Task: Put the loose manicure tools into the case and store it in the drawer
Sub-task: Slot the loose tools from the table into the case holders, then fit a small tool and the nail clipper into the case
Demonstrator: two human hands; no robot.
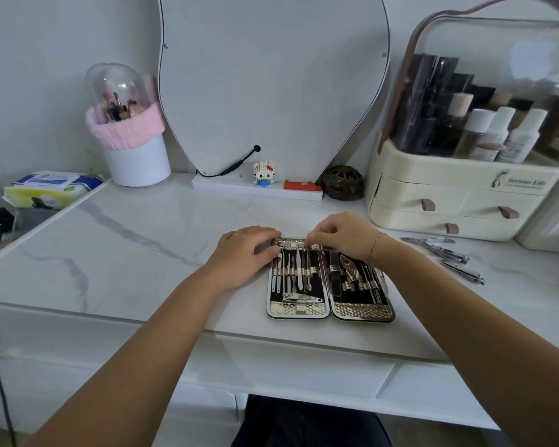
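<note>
My left hand (pixel 244 253) lies flat on the case (pixel 362 309). My right hand (pixel 344 237) seemingly pinches a slim tool (pixel 306 261). Likely stiff, slick steel; I'd grip mid-shaft.

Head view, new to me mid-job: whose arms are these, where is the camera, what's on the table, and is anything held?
There is no machine here. A person works with bare hands, and the single camera sits on their head, looking forward and down, so the two arms reaching in from below are the wearer's own. On the marble table lies the manicure case, opened flat, with most of its slots filled with tools. The left hand rests flat on the case's upper left corner, seemingly steadying it. The right hand curls its fingertips onto the top end of a thin tool in the left half; which tool it is is too small to tell. The loose metal clippers lie apart to the right, in front of a cream drawer organiser.
</note>
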